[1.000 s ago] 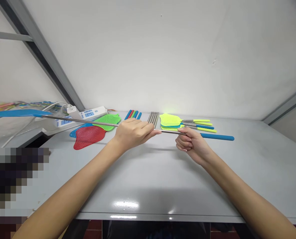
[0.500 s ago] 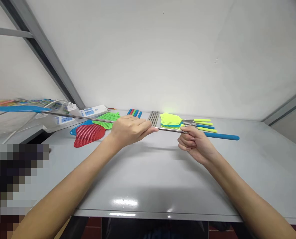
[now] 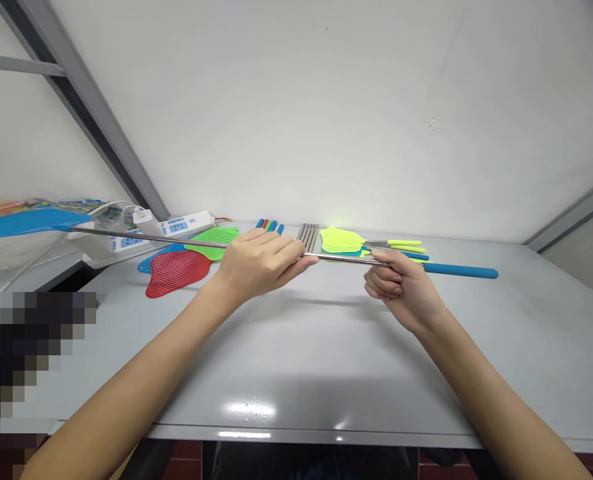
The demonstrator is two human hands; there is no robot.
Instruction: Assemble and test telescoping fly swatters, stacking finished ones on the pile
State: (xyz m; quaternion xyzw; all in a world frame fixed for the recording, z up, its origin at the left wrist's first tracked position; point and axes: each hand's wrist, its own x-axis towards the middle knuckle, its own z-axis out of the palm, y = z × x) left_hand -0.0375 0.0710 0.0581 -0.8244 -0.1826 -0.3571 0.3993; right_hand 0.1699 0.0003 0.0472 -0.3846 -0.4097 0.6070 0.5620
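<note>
Steel shaft of a long fly swatter (image 3: 176, 240) is held across above the bench (image 3: 476, 360). It is grasped palm-down by the fingers of the left hand (image 3: 259, 263) and pinched by the thumb and forefinger of the right hand (image 3: 401, 287), the remaining fingers curled beneath. Its blue handle (image 3: 459, 271) projects rightward, its blue head (image 3: 26, 223) leftward. Beyond are laid three mesh heads, red (image 3: 176, 273), green (image 3: 211, 242) and blue (image 3: 151, 265), then four coloured handles (image 3: 269, 225) and about five steel rods (image 3: 307, 237).
</note>
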